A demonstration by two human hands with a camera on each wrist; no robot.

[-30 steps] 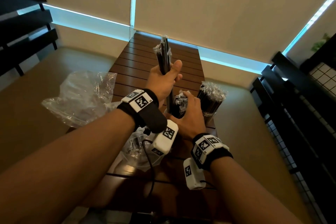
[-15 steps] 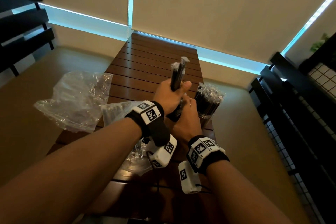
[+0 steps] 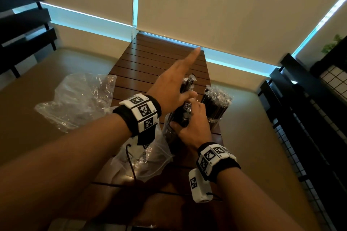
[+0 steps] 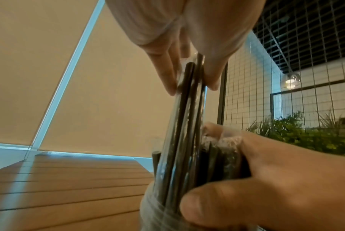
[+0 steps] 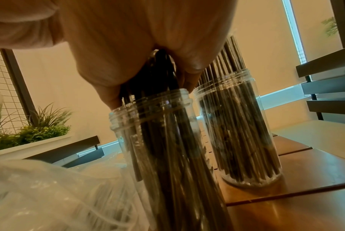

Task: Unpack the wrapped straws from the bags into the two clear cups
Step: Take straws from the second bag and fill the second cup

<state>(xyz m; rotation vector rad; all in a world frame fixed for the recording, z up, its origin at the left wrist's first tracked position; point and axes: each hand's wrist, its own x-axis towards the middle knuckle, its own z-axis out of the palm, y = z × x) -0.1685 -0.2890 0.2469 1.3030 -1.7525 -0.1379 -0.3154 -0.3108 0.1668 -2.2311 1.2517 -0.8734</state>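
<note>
Head view shows both cups (image 3: 214,120) nearly full of straws (image 3: 216,99), the left hand (image 3: 172,90) pinching more, the right hand (image 3: 193,127) gripping its bunch.

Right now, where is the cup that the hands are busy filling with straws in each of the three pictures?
Head: the near cup is just below centre, mostly hidden by the right hand.
Left wrist: only its rim and wall show at the bottom, under the right hand.
Right wrist: it fills the centre.
Shared landmark: the slatted wooden table, seen in all three.
</note>
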